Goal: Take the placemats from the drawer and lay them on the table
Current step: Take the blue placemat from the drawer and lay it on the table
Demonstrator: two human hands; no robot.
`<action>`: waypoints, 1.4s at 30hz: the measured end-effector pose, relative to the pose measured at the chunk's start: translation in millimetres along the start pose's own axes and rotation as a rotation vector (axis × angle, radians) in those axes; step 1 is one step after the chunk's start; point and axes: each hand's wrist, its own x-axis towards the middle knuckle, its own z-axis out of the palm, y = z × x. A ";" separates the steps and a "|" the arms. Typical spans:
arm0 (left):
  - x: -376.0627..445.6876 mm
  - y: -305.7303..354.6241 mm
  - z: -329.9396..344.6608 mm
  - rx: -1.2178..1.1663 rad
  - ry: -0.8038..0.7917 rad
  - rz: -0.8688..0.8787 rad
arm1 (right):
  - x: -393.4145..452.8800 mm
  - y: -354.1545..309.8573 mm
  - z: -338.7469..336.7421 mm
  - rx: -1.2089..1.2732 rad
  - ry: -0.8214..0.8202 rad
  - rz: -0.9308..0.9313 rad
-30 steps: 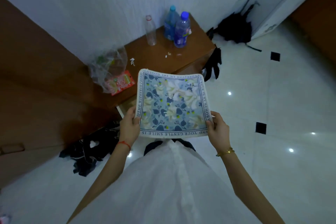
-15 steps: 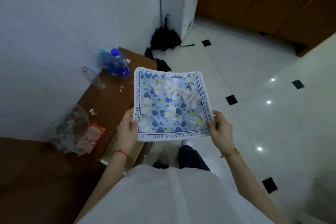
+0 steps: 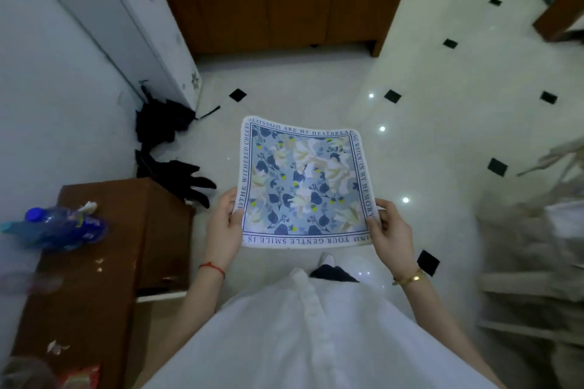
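So the placemat (image 3: pixel 303 186) is gripped by both hands, left hand (image 3: pixel 225 230) and right hand (image 3: pixel 392 230), and has now been carried off from the cabinet (image 3: pixel 104 249); table not reached yet.

White buttoned shirt (image 3: pixel 316 335) at lower centre; red string bracelet (image 3: pixel 212 268) on left wrist, gold bracelet (image 3: pixel 410 278) on right; dark trousers (image 3: pixel 333 273), white shoe (image 3: pixel 327 259).

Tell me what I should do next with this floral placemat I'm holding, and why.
Probably keep hold and carry it on toward the table. The left hand and right hand pinch the near corners of the placemat, which hangs flat over the tiled floor; no dining table shows in this view.
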 end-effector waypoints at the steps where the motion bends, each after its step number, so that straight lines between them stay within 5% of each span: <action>1: 12.4 12.8 19.1 -0.015 -0.024 0.022 | 12.5 5.9 -15.9 0.004 0.021 0.007; 31: 409.9 345.1 518.3 -0.026 -0.644 0.353 | 407.9 136.6 -296.5 0.056 0.721 0.359; 42: 483.1 446.0 715.1 0.037 -0.896 0.436 | 511.6 204.5 -389.8 0.123 0.920 0.501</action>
